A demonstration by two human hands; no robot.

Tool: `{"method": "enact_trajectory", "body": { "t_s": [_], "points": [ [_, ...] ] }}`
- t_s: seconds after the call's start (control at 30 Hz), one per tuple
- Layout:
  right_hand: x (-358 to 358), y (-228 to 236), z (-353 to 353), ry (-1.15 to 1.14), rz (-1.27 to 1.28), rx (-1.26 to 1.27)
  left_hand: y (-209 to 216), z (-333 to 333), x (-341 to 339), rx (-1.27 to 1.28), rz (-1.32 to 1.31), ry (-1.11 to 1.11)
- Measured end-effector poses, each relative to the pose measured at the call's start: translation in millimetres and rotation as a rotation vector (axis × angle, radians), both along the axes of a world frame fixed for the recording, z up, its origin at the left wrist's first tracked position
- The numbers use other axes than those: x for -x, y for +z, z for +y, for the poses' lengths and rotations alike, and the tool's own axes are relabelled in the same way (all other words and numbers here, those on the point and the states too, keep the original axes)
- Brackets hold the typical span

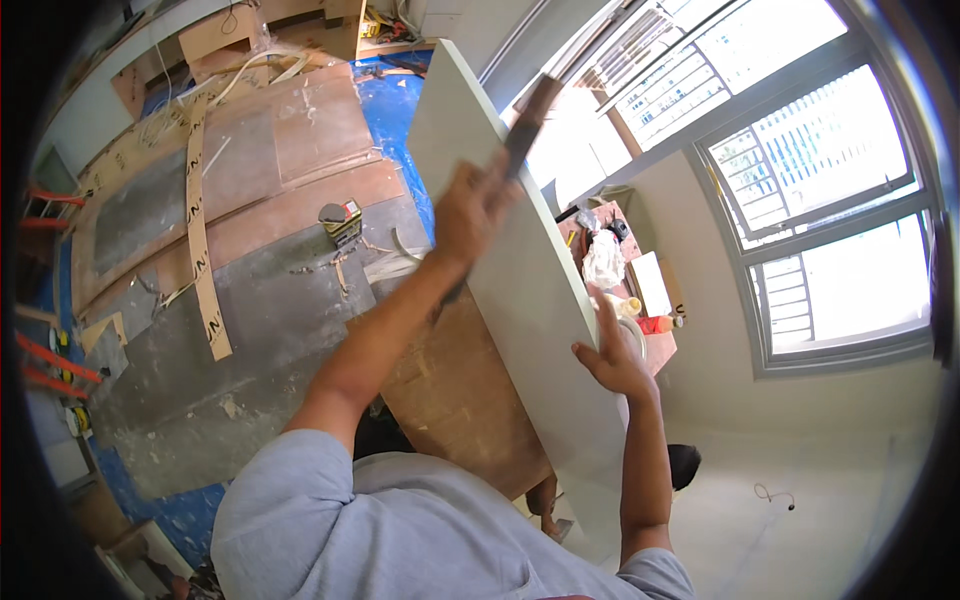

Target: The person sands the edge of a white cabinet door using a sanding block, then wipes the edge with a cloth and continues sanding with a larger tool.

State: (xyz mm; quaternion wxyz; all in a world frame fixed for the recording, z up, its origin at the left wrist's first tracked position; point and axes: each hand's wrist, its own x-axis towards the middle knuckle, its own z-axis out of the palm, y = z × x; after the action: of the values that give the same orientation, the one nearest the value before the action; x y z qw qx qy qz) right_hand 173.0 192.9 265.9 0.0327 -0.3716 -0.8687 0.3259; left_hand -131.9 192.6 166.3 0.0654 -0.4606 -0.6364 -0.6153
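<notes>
A tall pale grey-white panel (520, 270) stands on edge in front of me, its long narrow edge running from the far top down toward my body. My left hand (470, 215) is closed around a long, flat, dark tool with a brownish end (535, 110), which lies against or just over the panel's edge. Motion blurs the hand and tool, so the exact kind of tool is unclear. Lower along the same edge, my right hand (615, 355) rests with fingers stretched and thumb out on the panel's near face.
Scuffed brown and grey boards (270, 290) cover the floor at left over blue sheeting (390, 105). A small tin (341, 222) stands on them. Past the panel, a small table (660, 350) bears bottles and a white bag. Orange-red legs (55, 355) stick in at far left; windows (810, 150) line the right.
</notes>
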Motion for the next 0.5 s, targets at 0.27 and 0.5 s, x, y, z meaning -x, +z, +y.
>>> {"method": "enact_trajectory", "body": {
  "t_s": [0.27, 0.5],
  "points": [
    [116.7, 18.4, 50.1, -0.011, -0.114, -0.105, 6.2, -21.6, -43.4, 0.008, 0.137, -0.215],
    [104.6, -1.8, 44.1, 0.016, 0.006, -0.152, -29.3, 60.3, 46.4, -0.039, 0.140, 0.002]
  ]
}}
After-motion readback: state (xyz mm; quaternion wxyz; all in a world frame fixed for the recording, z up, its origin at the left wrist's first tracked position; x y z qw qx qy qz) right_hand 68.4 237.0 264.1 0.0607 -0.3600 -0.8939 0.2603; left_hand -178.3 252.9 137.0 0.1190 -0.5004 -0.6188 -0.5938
